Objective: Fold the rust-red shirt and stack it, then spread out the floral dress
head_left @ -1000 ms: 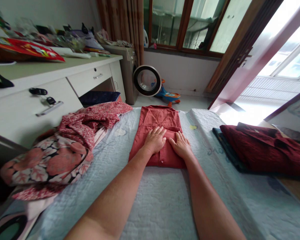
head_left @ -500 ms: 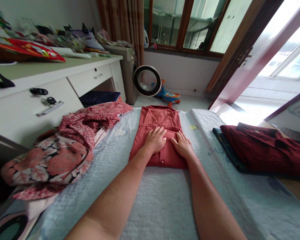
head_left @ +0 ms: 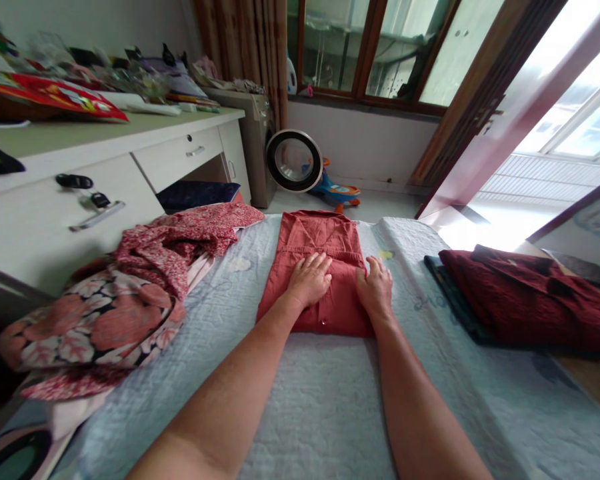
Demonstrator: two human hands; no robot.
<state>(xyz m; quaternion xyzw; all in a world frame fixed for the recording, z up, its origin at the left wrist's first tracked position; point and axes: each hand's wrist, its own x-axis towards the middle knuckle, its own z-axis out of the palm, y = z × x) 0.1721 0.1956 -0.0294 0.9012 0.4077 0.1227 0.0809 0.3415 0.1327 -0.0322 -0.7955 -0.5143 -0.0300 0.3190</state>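
A coral-red garment [head_left: 320,230], folded into a neat rectangle, lies on the light blue quilted bed cover [head_left: 325,393] in front of me. It has a V-shaped neckline at the far end, a gathered seam across it and a small button near the close edge. My left hand [head_left: 310,279] rests flat on its middle, fingers stretched forward. At the garment's right edge is my right hand [head_left: 375,287], thumb over the cloth and fingers slightly bent and apart, partly above the bed cover. Neither hand grips the cloth.
To the left lies a heap of patterned clothes [head_left: 115,313] beside a white desk [head_left: 175,150] holding clutter. A folded dark red garment [head_left: 530,300] sits on darker cloth at the right. Beyond the bed are a washing machine with its round door [head_left: 295,160] open and a blue ride-on toy [head_left: 337,191].
My right hand has shifted right, from lying flat on the garment to its right edge, with the fingers more bent. My left hand stays in place.
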